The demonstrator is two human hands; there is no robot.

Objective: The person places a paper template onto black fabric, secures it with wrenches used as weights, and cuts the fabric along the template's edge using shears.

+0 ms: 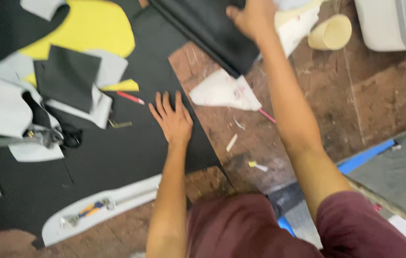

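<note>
Left hand [173,119] flat on smooth black sheet [117,153].

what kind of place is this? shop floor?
Likely a small cutting workshop for sheet material such as leather or foam. The left hand lies flat on a large black sheet, the right hand grips a black roll, and grey offcuts and scissors lie beside them.

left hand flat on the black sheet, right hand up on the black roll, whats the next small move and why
Probably draw the black roll a little toward the body with the right hand while the left hand presses down. The left palm lies flat, fingers spread, on the black sheet near its right edge, so it looks pinned; the right hand rests on the roll's far end, arm stretched out.
</note>
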